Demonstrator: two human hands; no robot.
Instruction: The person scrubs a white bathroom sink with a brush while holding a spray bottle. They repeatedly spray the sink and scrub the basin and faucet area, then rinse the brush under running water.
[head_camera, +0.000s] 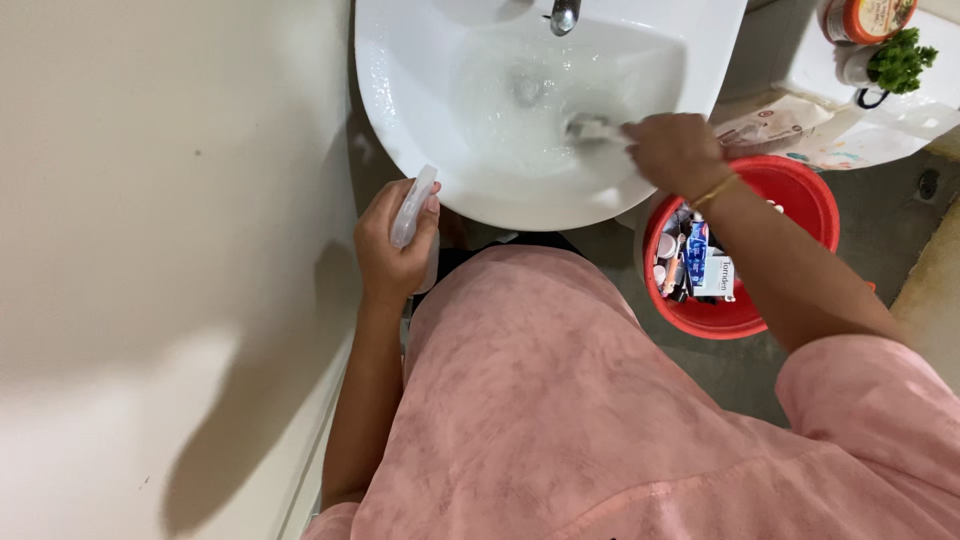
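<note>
A small white plastic bottle (413, 207) is held in the left hand (393, 250), just below the front rim of the white sink (400, 110). The bottle is slim and pale, a little translucent, and its lower part is hidden inside the fist. Its long axis is tilted: the free end points up and slightly to the right in the head view, toward the sink rim. The fingers of the left hand are closed around it, with the thumb laid along its side.

The right hand (677, 152) is seen over the right part of the basin, curled shut on a grey scrubbing tool (592, 128), which is blurred; its head lies against the wet inner wall and points to the left, toward the drain. What kind of tool it is cannot be told exactly.

Below the right forearm a red bucket (800, 190) filled with small packages stands on the floor. A metal tap (565, 15) is seen at the top edge of the sink.
</note>
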